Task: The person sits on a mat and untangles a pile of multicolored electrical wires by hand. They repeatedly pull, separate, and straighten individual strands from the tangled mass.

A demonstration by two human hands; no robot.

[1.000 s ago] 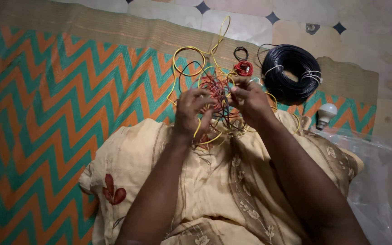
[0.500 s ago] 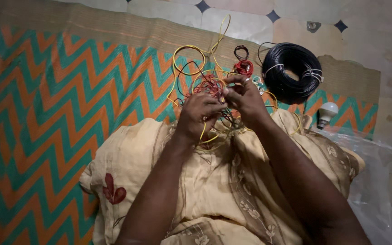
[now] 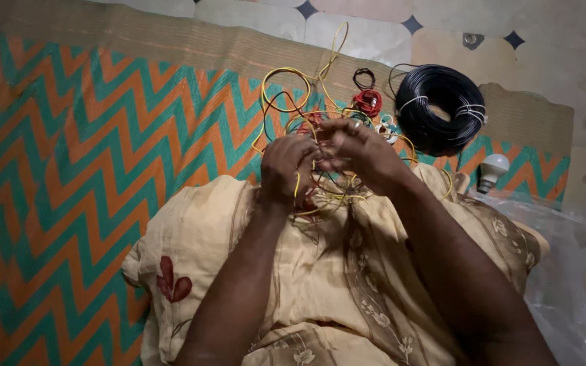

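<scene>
Nearest, beige floral cloth (image 3: pixel 293 291) across the lap. Above it, left hand (image 3: pixel 286 169) curled tight on a yellow wire (image 3: pixel 298 181) running twelve to six. Right hand (image 3: pixel 361 152) pinched into the wire tangle (image 3: pixel 320 118), sprawled with no clear axis. Farther, at one o'clock, black wire coil (image 3: pixel 442 108); at three, white bulb (image 3: pixel 493 169) on zigzag mat (image 3: pixel 69 169).

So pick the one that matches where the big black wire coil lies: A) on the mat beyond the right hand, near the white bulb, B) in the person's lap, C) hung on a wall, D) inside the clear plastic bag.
A: the black wire coil lies flat on the zigzag mat past the right hand, with the white bulb just below it.
</scene>
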